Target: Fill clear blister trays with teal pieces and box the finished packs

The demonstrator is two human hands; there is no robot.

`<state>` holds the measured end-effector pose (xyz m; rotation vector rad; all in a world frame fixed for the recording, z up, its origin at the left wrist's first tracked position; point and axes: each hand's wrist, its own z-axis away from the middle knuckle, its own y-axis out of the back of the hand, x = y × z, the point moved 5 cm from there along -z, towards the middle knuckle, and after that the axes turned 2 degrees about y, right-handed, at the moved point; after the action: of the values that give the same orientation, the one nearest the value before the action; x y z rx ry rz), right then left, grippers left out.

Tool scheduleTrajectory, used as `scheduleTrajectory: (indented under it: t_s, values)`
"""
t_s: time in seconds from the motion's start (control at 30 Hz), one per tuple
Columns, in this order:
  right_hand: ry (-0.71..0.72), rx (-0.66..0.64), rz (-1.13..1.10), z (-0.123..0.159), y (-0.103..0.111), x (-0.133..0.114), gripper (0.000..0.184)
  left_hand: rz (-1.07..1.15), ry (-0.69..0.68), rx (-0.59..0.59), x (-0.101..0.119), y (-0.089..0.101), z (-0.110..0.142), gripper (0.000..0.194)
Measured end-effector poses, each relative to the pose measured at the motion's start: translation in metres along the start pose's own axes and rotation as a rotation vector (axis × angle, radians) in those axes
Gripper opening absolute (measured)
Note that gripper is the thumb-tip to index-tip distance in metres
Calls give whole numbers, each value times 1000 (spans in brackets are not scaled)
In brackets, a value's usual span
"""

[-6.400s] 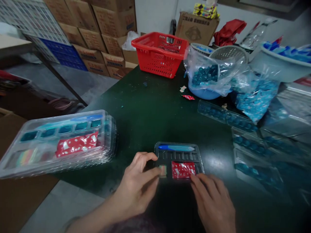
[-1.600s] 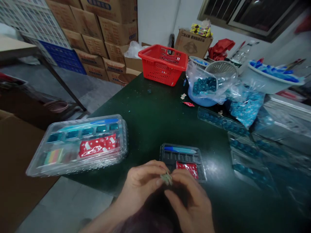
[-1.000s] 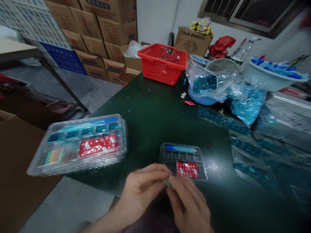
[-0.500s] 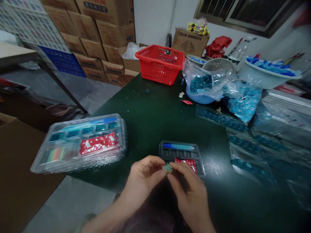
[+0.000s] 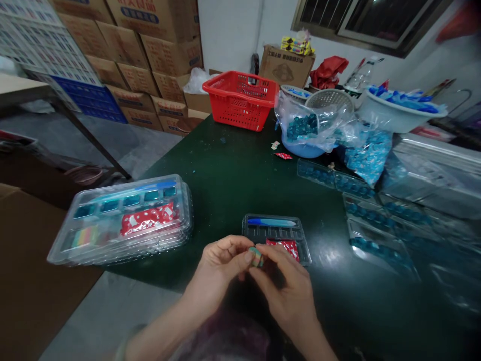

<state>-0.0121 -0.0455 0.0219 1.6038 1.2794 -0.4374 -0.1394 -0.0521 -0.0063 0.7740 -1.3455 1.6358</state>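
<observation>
Over the dark green table (image 5: 229, 170), near its front edge, are the left hand (image 5: 220, 263) and right hand (image 5: 287, 286), both curled inward, fingertips pinching a small striped block (image 5: 256, 256) from either side. Just beyond the hands, a black plastic tray (image 5: 272, 231) with a blue-handled tool (image 5: 270, 221) in its top slot and a red packet (image 5: 282, 246) in a lower compartment. Farther left, a clear plastic box (image 5: 120, 220), packed with teal, red and rainbow pieces. Toward the back — a red plastic basket (image 5: 240, 100). Off to the right — clear trays of blue pieces (image 5: 379, 240).
</observation>
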Motion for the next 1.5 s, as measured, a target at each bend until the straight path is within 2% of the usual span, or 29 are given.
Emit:
scheduleTrajectory:
  t_s: [0.2,0.5,0.6,0.7,0.77,0.83,0.97,1.1,1.2,1.3,1.4,1.5]
  values:
    - [-8,58,29,4,1,0,26,-24,53,-41,-2,-1,3,18]
    - [-27,68,-27,6,-10,-1,24,59,76,8,-2,5,1,15]
    - [-120,50,-75,3,-11,5,20,-28,35,34,0,5,-3,15]
    - [-255,40,-215,0,-10,14,23,-122,-22,43,8,5,-8,16]
    - [-308,45,-282,-2,-6,19,27,-210,-62,31,17,4,-12,16]
    - [-317,79,-230,-2,2,23,29,-399,-108,12,26,2,-15,13]
    - [-249,103,-17,2,19,28,23,-920,-229,-80,39,-5,-21,3]
    - [-154,54,91,13,22,32,22,-1269,-356,-184,42,-16,-25,10]
    - [-84,56,158,17,21,33,22,-1390,-410,-262,42,-24,-29,13]
    - [-49,71,189,17,21,33,21,-1416,-395,-346,39,-28,-32,13]
    - [-42,82,179,16,23,34,21,-1427,-380,-389,37,-30,-35,13]
    - [-36,74,161,16,24,36,21,-1475,-461,-409,32,-32,-34,17]
